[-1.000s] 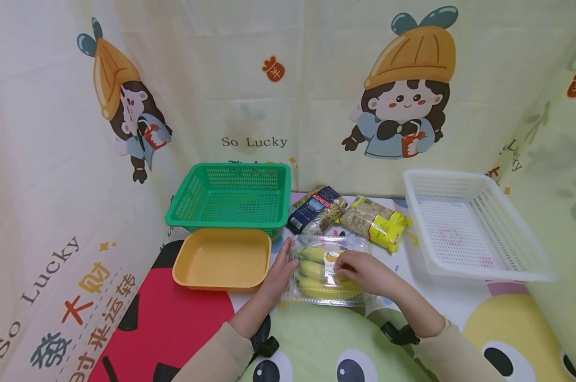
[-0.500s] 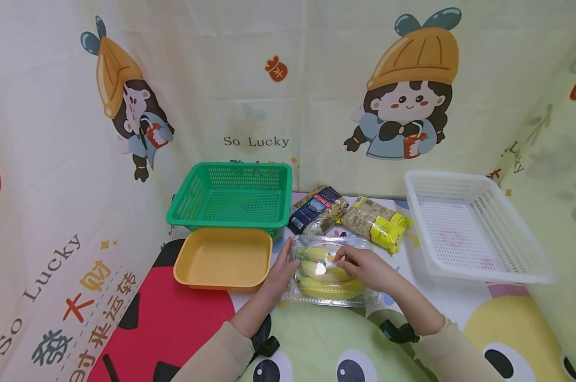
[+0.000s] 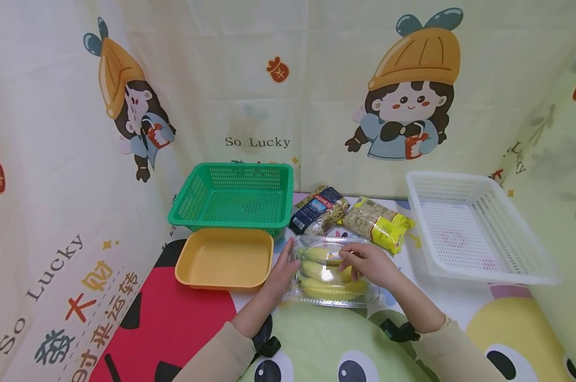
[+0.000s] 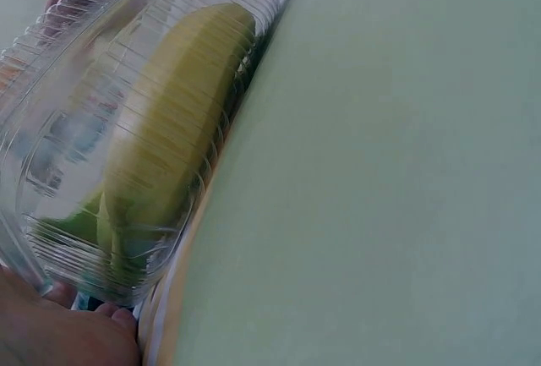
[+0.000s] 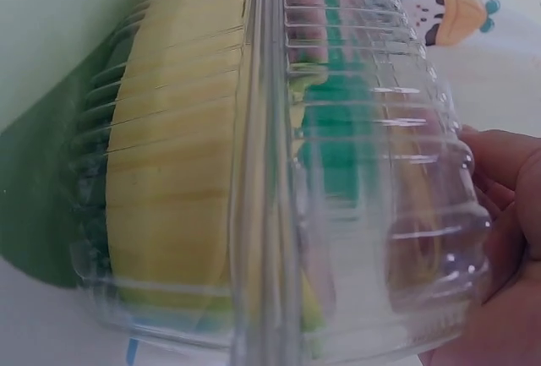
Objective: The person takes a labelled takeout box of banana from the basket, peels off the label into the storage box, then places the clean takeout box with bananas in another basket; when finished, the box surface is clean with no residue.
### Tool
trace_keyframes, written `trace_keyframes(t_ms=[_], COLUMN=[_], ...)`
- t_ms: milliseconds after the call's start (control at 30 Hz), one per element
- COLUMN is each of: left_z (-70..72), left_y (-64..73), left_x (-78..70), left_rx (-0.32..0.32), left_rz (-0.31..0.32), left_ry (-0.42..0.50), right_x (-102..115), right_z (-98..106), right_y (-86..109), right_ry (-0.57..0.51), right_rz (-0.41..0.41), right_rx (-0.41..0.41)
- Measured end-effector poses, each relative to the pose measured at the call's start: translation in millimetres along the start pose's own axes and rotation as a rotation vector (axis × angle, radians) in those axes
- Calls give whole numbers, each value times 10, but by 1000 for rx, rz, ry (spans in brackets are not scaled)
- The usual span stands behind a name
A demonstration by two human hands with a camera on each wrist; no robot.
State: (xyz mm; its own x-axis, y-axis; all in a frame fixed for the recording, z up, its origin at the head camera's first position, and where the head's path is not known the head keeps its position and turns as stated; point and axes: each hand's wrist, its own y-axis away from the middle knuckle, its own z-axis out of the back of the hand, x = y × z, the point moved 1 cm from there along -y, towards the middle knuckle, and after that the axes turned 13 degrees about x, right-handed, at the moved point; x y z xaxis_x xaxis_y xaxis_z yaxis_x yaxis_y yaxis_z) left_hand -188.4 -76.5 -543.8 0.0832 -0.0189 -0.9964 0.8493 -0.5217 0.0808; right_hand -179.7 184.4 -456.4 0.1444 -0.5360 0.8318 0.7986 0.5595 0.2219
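Note:
A clear plastic clamshell box of bananas (image 3: 333, 289) lies on the table in front of me, its lid down. My left hand (image 3: 279, 273) grips the box's left end, the thumb on the lid's edge and the fingers along the side. Over the lid, my right hand (image 3: 369, 263) has its fingers curled, thumb and forefinger pinching the small label (image 3: 332, 256), which is mostly hidden. In the left wrist view a banana (image 4: 182, 104) shows through the ribbed wall. The right wrist view has the box's rim (image 5: 269, 163) close up.
Behind the box lie a blue-labelled pasta bag (image 3: 319, 209) and a yellow bag of grain-like food (image 3: 378, 223). A green basket (image 3: 188, 212) and an orange tub (image 3: 188, 278) stand at left, a white basket (image 3: 498, 271) at right. Patterned curtains enclose the table.
My right hand has shifted slightly right and up over the lid. The label's white lower part, visible earlier, no longer shows flat. The left hand and the box stay in place.

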Motion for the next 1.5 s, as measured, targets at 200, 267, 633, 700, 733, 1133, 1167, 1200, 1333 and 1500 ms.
trace_keyframes(t_ms=[200,267,633,700,733,1133,1167,1200,1333,1500], left_z=[2,0,13,14,12,-8,-8,-8,-7,-18], left_y=[10,13,16,17,18,-5,-9,-12,-15,14], left_x=[-2,-14,-18,-23,-25,-41,-34,-29,-15,-63], left_rx=[-7,-8,-9,-6,-5,-16,-17,-17,-16,-34], left_rz=[11,13,-5,-6,-6,-3,-4,-7,-38,-87], left_ry=[-4,-4,-18,-15,-15,5,12,13,12,-35], right_x=[11,19,104,110,109,132,131,125,104,76], right_z=[20,26,86,94,98,139,139,140,134,118], right_y=[13,22,28,18,11,-7,-9,-8,0,4], right_ry=[-94,-124,-182,-133,-112,-7,-7,-6,-10,-1], right_rz=[-10,-10,-20,-28,-29,48,52,60,67,59], right_rx=[-26,-45,-89,-96,-96,-50,-41,-31,3,37])
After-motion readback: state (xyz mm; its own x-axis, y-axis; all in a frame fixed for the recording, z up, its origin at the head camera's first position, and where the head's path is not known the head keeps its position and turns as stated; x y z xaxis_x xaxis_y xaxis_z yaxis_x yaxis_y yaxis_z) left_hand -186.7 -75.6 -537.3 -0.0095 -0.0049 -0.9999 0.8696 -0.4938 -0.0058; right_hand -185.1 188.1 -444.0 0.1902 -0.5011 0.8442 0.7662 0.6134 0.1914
